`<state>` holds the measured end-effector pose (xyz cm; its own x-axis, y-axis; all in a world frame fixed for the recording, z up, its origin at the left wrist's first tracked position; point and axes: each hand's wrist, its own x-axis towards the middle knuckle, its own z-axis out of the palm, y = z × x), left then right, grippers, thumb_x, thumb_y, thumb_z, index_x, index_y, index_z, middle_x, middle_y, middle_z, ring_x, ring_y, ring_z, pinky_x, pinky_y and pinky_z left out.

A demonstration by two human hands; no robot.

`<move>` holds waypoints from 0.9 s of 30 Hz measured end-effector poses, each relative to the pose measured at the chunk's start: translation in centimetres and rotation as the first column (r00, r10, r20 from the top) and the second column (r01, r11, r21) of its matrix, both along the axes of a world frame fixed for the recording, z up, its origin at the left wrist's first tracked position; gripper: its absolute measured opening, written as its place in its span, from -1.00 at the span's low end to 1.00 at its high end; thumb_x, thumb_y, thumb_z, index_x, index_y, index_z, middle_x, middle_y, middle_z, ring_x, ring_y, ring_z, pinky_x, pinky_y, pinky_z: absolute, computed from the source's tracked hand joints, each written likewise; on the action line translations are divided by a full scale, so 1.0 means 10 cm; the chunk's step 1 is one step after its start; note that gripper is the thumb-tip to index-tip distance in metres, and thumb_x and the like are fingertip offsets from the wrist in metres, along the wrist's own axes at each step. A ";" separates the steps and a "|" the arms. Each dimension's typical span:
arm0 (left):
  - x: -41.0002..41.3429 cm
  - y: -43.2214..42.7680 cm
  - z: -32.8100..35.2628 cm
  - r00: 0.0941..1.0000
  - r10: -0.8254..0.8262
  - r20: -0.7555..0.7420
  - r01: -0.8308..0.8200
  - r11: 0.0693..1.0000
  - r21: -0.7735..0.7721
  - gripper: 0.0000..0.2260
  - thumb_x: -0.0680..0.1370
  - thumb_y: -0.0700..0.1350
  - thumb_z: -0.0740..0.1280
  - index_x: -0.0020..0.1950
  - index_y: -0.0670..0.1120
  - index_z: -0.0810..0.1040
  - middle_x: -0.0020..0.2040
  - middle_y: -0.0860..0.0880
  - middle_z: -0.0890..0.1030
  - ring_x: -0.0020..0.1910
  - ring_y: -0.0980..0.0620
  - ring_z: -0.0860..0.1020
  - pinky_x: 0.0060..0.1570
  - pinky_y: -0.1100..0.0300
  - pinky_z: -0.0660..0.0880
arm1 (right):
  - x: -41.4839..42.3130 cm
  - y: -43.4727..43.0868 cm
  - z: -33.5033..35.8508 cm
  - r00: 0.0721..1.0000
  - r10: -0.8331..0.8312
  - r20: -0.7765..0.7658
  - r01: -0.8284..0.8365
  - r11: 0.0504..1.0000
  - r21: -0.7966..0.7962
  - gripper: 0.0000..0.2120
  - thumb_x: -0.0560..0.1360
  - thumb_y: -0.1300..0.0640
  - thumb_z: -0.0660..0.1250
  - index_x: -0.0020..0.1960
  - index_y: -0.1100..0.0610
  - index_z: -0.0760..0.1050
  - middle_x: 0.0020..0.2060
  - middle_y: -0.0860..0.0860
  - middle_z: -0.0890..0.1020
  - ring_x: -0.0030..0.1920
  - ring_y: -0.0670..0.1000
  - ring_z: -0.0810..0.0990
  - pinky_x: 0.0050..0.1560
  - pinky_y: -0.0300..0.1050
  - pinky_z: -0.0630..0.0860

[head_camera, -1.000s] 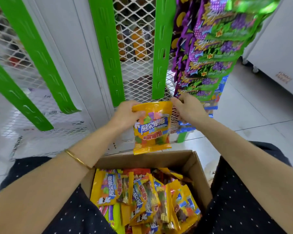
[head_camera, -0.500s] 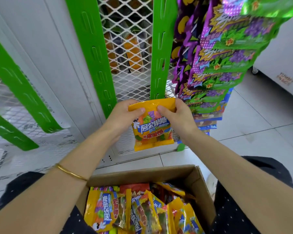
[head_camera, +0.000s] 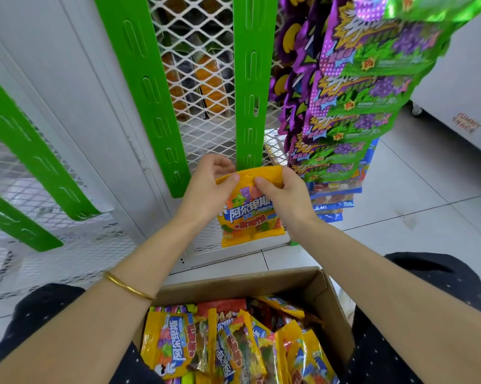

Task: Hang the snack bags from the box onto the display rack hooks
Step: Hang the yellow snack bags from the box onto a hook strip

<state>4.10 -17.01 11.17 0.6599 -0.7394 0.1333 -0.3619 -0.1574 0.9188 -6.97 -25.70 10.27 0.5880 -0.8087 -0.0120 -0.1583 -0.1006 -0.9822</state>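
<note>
Change from half a second earlier: the left hand [head_camera: 206, 189] now sits higher on the yellow snack bag [head_camera: 250, 214]. Its thumb presses the front of the top seal and its fingers curl over and behind the edge. The bag hangs upright between both hands, above the cardboard box [head_camera: 325, 295] and in front of the rack. Its top edge is now just below the foot of the right green strip [head_camera: 253, 79]; contact cannot be told. The right hand [head_camera: 286, 198] has moved inward, pinching the seal with the thumb in front and the fingers behind, so the two thumbs lie close together near the seal's middle. One second earlier the hands held the bag's upper corners.

Surroundings:
- Far left – two slanted green strips [head_camera: 25, 151] on the white mesh panel [head_camera: 200, 65].
- A gold bangle [head_camera: 128, 286] on the left forearm.
- Centre – a further green strip [head_camera: 147, 87], with slots along its length.
- Below – more yellow bags [head_camera: 206, 345] packed upright in the box.
- Right – a column of purple-and-green bags [head_camera: 366, 87] hangs just beside the right green strip, crowding that side.
- Far right – a white cabinet [head_camera: 469, 92] on the tiled floor [head_camera: 427, 189].

The thumbs cover the middle of the seal.
</note>
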 end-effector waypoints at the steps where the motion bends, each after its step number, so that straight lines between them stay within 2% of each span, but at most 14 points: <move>1: 0.00 0.00 0.01 1.000 0.001 -0.016 -0.001 1.000 -0.007 -0.81 0.54 -0.21 0.31 0.11 -0.10 0.38 0.04 -0.01 0.53 0.02 0.15 0.51 -0.01 0.41 0.46 | -0.02 -0.01 0.00 1.000 0.006 0.003 -0.006 1.000 0.009 -0.87 0.52 0.15 0.31 -0.17 -0.01 0.41 -0.19 0.03 0.60 -0.05 0.10 0.61 0.07 0.12 0.53; 3: -0.01 0.01 0.05 0.999 -0.005 -0.033 0.004 1.000 -0.012 -0.81 0.57 -0.13 0.28 0.15 -0.08 0.37 -0.02 0.04 0.53 -0.06 0.22 0.50 -0.14 0.52 0.41 | -0.05 -0.02 0.01 0.999 0.040 -0.003 -0.040 0.999 0.005 -0.89 0.53 0.13 0.30 -0.14 0.00 0.42 -0.21 0.00 0.60 -0.06 0.08 0.60 0.06 0.08 0.54; 5: -0.01 0.01 0.09 1.000 -0.024 0.000 0.024 1.000 -0.012 -0.83 0.58 -0.06 0.25 0.15 -0.03 0.41 -0.05 0.09 0.54 -0.05 0.20 0.51 -0.09 0.44 0.42 | -0.09 -0.02 0.01 0.996 0.087 -0.007 -0.087 0.996 -0.003 -0.92 0.54 0.12 0.30 -0.13 0.01 0.44 -0.21 -0.01 0.60 -0.10 0.01 0.60 0.00 -0.04 0.55; 7: 0.00 0.01 0.12 0.996 -0.053 0.067 0.053 0.999 0.009 -0.93 0.59 -0.04 0.23 0.03 0.00 0.46 -0.13 0.11 0.52 -0.11 0.16 0.50 -0.08 0.32 0.41 | -0.12 -0.01 0.00 0.994 0.113 0.008 -0.113 0.994 -0.001 -0.94 0.53 0.13 0.30 -0.11 0.01 0.45 -0.21 -0.03 0.60 -0.15 -0.05 0.58 -0.06 -0.14 0.53; 10: 0.00 0.01 0.13 0.988 -0.114 0.106 0.112 0.993 0.026 -0.79 0.60 -0.08 0.21 -0.22 -0.04 0.47 -0.33 0.03 0.41 -0.36 0.16 0.35 -0.32 0.33 0.30 | -0.15 0.00 0.00 0.995 0.097 0.037 -0.096 0.995 -0.013 -0.95 0.52 0.13 0.31 -0.06 0.09 0.47 -0.20 0.03 0.60 -0.18 -0.05 0.56 -0.12 -0.21 0.52; 13: -0.02 0.01 0.16 0.986 -0.152 0.075 0.150 0.988 0.027 -0.77 0.60 -0.12 0.21 -0.19 -0.20 0.49 -0.32 -0.07 0.38 -0.36 0.14 0.33 -0.36 0.31 0.26 | -0.17 0.01 0.01 0.994 0.068 0.090 -0.067 0.998 -0.020 -0.94 0.52 0.14 0.32 -0.11 0.09 0.46 -0.28 -0.02 0.57 -0.27 -0.15 0.56 -0.25 -0.34 0.51; 16: -0.01 0.01 0.18 0.985 -0.169 0.014 0.169 0.985 0.023 -0.77 0.59 -0.13 0.23 -0.16 -0.26 0.49 -0.28 -0.11 0.38 -0.33 0.07 0.35 -0.33 0.24 0.28 | -0.17 0.01 0.04 0.991 0.011 0.131 -0.002 0.998 -0.062 -0.88 0.51 0.14 0.33 -0.19 0.08 0.45 -0.34 -0.06 0.53 -0.32 -0.16 0.53 -0.25 -0.28 0.50; 20: -0.03 0.01 0.20 0.979 -0.171 -0.111 0.176 0.983 0.041 -0.82 0.58 -0.15 0.23 -0.20 -0.18 0.47 -0.32 -0.03 0.37 -0.38 0.15 0.36 -0.37 0.34 0.30 | -0.12 0.03 0.06 0.982 -0.058 0.181 0.083 0.987 -0.137 -0.78 0.51 0.16 0.34 -0.29 0.07 0.40 -0.42 -0.09 0.47 -0.37 -0.15 0.46 -0.27 -0.27 0.44; 22: -0.04 0.01 0.20 0.972 -0.165 -0.169 0.175 0.984 0.044 -0.83 0.58 -0.16 0.23 -0.18 -0.20 0.48 -0.32 -0.06 0.38 -0.38 0.15 0.38 -0.36 0.35 0.31 | -0.10 0.04 0.08 0.981 -0.068 0.179 0.097 0.982 -0.160 -0.75 0.50 0.16 0.34 -0.32 0.05 0.38 -0.45 -0.12 0.46 -0.38 -0.16 0.45 -0.28 -0.27 0.44; 24: -0.04 0.00 0.21 0.958 -0.157 -0.240 0.170 0.985 0.036 -0.79 0.57 -0.14 0.24 -0.12 -0.28 0.51 -0.25 -0.14 0.47 -0.28 0.07 0.46 -0.22 0.26 0.38 | -0.09 0.04 0.10 0.979 -0.102 0.178 0.133 0.976 -0.173 -0.72 0.50 0.14 0.35 -0.35 0.07 0.35 -0.47 -0.09 0.43 -0.37 -0.09 0.44 -0.25 -0.12 0.46; 27: -0.06 0.00 0.21 0.932 -0.158 -0.327 0.177 0.984 0.028 -0.80 0.56 -0.05 0.27 -0.11 -0.15 0.58 -0.15 -0.12 0.62 -0.16 0.02 0.58 0.05 0.08 0.47 | -0.07 0.03 0.09 0.971 -0.159 0.181 0.196 0.957 -0.212 -0.69 0.48 0.09 0.36 -0.37 0.12 0.35 -0.45 0.00 0.43 -0.34 0.04 0.44 -0.17 0.09 0.48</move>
